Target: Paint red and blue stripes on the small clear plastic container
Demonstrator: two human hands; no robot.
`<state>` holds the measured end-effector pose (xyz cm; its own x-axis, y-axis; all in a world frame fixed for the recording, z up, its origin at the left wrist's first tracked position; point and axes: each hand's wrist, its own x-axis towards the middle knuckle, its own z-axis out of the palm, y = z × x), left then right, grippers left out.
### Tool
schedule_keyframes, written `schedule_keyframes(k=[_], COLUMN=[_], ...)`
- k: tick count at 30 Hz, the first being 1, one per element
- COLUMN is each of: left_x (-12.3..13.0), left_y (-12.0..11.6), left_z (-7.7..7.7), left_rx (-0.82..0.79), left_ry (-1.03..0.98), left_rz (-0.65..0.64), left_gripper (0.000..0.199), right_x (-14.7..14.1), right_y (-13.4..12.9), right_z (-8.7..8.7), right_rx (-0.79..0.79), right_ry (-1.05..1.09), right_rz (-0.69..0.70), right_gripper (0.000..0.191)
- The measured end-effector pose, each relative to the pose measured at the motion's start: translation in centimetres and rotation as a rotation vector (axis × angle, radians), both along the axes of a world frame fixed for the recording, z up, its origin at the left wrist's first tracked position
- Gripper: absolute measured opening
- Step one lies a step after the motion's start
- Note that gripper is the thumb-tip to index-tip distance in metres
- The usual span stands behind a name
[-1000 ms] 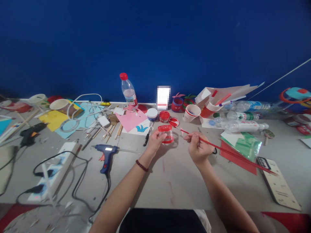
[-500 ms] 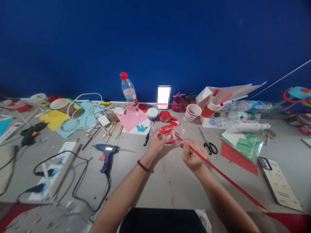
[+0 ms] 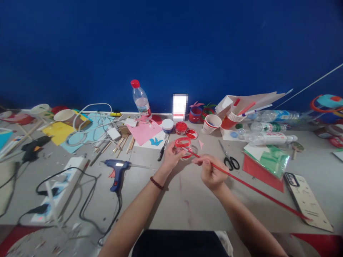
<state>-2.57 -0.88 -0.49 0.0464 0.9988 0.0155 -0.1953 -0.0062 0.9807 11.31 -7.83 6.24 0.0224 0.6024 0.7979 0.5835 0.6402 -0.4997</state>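
Observation:
My left hand (image 3: 172,156) grips a short clear plastic ring (image 3: 183,143), apparently cut from a bottle, with red paint round its upper and lower rims. In my right hand (image 3: 212,171) is a long red paintbrush (image 3: 257,185), held near its front end. Its tip meets the lower right side of the ring, and the bristles are too small to make out. The far end of the handle slants down to the right, over the phone. Behind the ring stand an open jar of red paint (image 3: 181,127) and its paint-smeared lid (image 3: 192,134).
A blue glue gun (image 3: 117,170) and a power strip (image 3: 63,189) with black cables lie to the left. Scissors (image 3: 230,161), a phone (image 3: 308,201) and plastic bottles (image 3: 270,137) lie right. A paper cup (image 3: 212,124) and a red-capped bottle (image 3: 141,101) stand behind.
The brush handle's far end has swung to the right, over the phone. Its tip has shifted slightly left and down along the ring. Both hands keep their hold.

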Motion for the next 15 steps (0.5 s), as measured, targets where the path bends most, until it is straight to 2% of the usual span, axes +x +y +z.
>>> schedule_keyframes(k=[4,9,12,15], left_x=[-0.1,-0.3,-0.5,-0.8], left_y=[-0.1,-0.4,-0.4,-0.3], left_z=[0.4,0.4,0.2,0.1], left_rx=[-0.015,-0.081,-0.077,-0.071], left_ry=[-0.106,-0.163,-0.218,-0.289], left_rz=[-0.104,-0.230,-0.281,-0.326], left_gripper=[0.042,0.058,0.057,0.058], right_x=[0.5,1.5,2.2,2.5], right_y=[0.3,2.0,3.0,3.3], right_z=[-0.5,-0.4,-0.9,-1.9], right_rx=[-0.059,-0.152,-0.233,-0.393], right_ry=[0.313,0.699,0.755,0.699], right_rz=[-0.009,-0.128,-0.121,0.004], right_gripper=[0.026,0.022,0.018,0.031])
